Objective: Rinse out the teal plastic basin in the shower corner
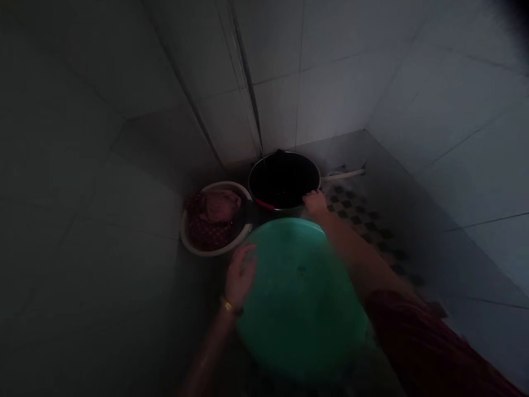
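A large green plastic basin [300, 298] sits low in the middle of this dim tiled corner. My left hand [239, 275] rests against its left rim, fingers spread, a bracelet at the wrist. My right hand [316, 203] reaches over the far rim of the green basin and touches the near edge of a dark bucket [284, 181], which looks black inside. Whether the right fingers grip that edge is unclear in the dark.
A white basin [215, 249] holding reddish patterned cloth stands to the left of the dark bucket. Tiled walls close in at left, back and right. A pale pipe [343, 175] lies on the floor by the bucket. The floor at right has a checkered patch [363, 223].
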`<state>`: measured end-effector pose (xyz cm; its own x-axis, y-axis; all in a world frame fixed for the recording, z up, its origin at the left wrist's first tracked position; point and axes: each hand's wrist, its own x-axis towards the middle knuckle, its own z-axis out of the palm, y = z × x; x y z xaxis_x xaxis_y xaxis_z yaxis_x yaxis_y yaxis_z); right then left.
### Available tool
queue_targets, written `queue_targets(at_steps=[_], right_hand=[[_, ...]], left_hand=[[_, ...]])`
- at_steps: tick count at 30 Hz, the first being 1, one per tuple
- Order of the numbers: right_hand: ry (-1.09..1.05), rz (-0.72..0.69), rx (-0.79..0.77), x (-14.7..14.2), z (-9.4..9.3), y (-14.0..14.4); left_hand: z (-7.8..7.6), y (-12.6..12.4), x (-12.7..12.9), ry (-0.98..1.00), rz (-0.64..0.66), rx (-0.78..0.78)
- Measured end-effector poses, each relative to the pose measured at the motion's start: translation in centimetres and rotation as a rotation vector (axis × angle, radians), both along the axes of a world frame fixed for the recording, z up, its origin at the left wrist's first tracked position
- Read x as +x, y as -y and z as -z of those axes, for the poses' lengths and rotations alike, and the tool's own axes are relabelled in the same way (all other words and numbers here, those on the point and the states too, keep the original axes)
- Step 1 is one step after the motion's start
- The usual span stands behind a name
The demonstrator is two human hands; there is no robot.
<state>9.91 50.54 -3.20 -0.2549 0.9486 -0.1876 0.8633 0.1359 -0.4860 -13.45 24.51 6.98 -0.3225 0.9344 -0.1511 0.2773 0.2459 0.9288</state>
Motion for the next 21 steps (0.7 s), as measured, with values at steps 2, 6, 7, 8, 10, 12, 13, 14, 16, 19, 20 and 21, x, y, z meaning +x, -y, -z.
queue_targets(at_steps=[2,6,7,8,10,12,13,14,16,19,20,21], right_hand=[[0.138,-0.081,0.010,0.7,0.0,-1.1],[0.369,-0.254,0.036,2.7,-0.9,-1.2],[0.405,-0.279,0.041,3.3,-1.2,-0.8],[0.434,-0.296,0.046,3.9,-1.4,-0.3],[0.472,-0.313,0.057,5.1,-1.8,0.9],[0.493,-0.311,0.065,6.1,-1.8,2.2],[0.500,-0.307,0.066,6.7,-1.8,2.9],[0.509,-0.298,0.067,7.2,-1.8,3.6],[0.537,-0.270,0.064,8.7,-1.7,4.9],[0.600,-0.215,0.055,11.9,-1.8,7.0],[0.623,-0.191,0.048,13.3,-1.7,7.6],[0.641,-0.172,0.040,14.7,-1.7,8.3]], left_hand=[[1.6,-0.5,-1.8,-0.075,0.008,-0.057],[4.0,-0.8,-4.1,-0.241,0.007,-0.048],[4.2,-0.7,-4.2,-0.277,0.020,-0.034],[4.2,-0.5,-4.1,-0.310,0.052,-0.020],[4.1,0.0,-3.7,-0.381,0.145,-0.002],[4.1,0.5,-3.4,-0.463,0.209,0.002],[4.2,0.9,-3.4,-0.503,0.227,-0.004],[4.3,1.2,-3.5,-0.538,0.241,-0.016],[4.5,1.8,-3.9,-0.594,0.246,-0.056],[4.3,2.4,-4.9,-0.651,0.218,-0.145],[4.2,2.5,-5.1,-0.655,0.204,-0.172],[4.0,2.5,-5.4,-0.651,0.188,-0.195]])
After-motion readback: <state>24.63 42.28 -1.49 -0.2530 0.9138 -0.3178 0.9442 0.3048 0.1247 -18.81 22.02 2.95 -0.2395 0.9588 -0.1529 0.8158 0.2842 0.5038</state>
